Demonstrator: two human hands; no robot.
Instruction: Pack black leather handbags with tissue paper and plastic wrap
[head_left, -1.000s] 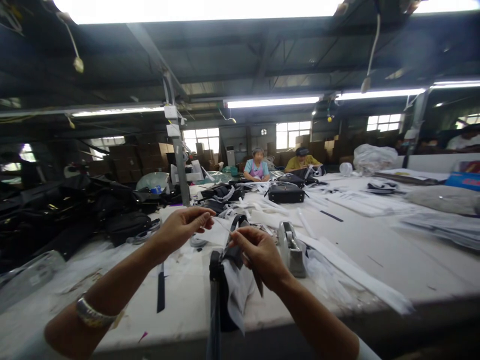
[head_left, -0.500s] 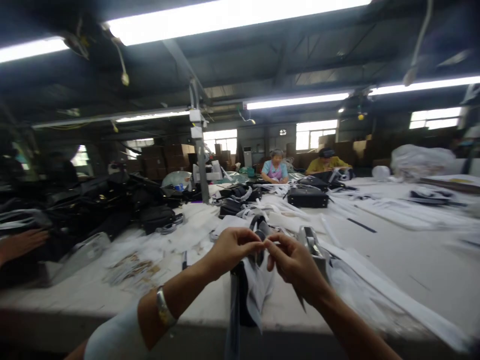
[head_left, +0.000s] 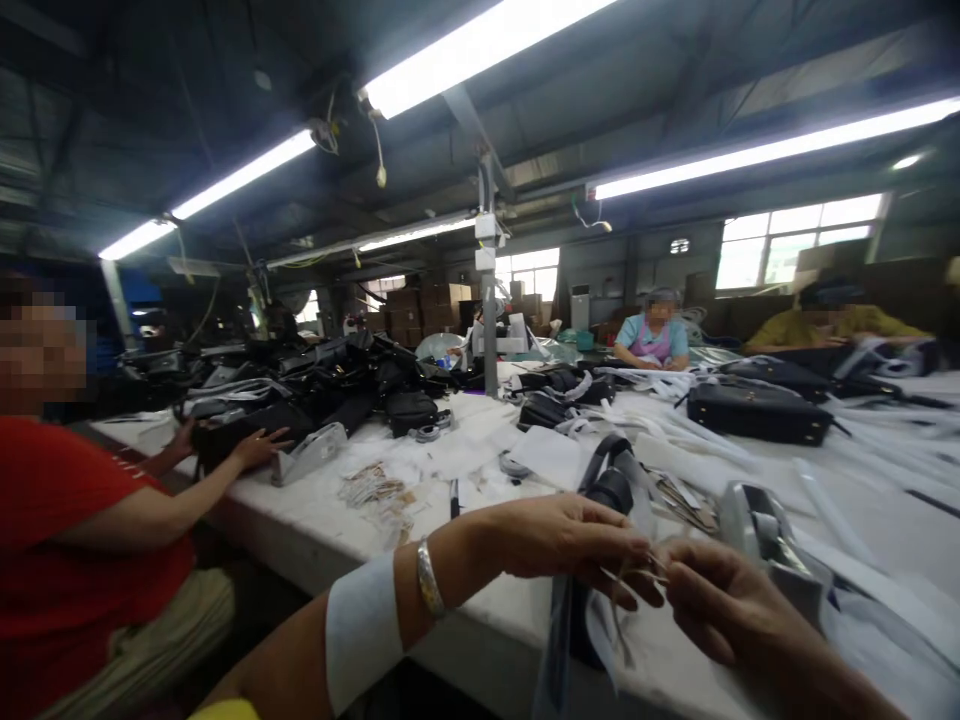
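My left hand (head_left: 574, 540), with a silver bracelet at the wrist, is raised over the table's front edge and pinches a thin pale cord (head_left: 621, 620). Close against its fingertips, my right hand (head_left: 716, 598) grips the same cord between thumb and forefinger. The cord's loose ends hang below the fingers. Behind and beneath my hands lies a black strap (head_left: 609, 485) with a rounded loop, and pale wrapping material hangs over the edge beside it. A grey tape dispenser (head_left: 769, 535) stands just beyond my right hand.
Black bags (head_left: 757, 408) lie across the table, heaped at the left. Thin tags with cords (head_left: 373, 485) are scattered left of my hands. A person in red (head_left: 90, 530) handles a black bag at the left; two people sit across the table. White strips cover the right side.
The view has swung left, bringing the person in red into sight. My hands have drawn slightly apart, and the thin cord now shows between and below my fingers.
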